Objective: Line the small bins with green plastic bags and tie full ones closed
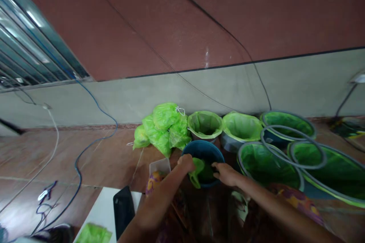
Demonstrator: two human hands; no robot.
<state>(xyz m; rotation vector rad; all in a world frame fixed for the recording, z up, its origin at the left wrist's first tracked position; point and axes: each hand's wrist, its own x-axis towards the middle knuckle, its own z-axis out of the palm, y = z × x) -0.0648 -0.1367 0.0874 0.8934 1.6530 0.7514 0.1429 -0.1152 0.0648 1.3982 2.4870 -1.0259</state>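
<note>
A blue bin [203, 144] stands on the floor in front of me. My left hand [187, 162] is closed on a bright green plastic bag [196, 171], which hangs bunched over the bin's near left edge. At the right side of the same bin is my right hand [224, 173], its fingers curled over the opening; what they grip, if anything, is too dark to make out. Darker green shows inside the bin.
Green-lined bins [205, 135] stand along the wall and to the right, with grey rings [293, 146] lying across some. Tied green bags [164, 127] are piled left. A white board [99, 205] carries a phone [124, 209]. A blue cable [78, 167] crosses the floor.
</note>
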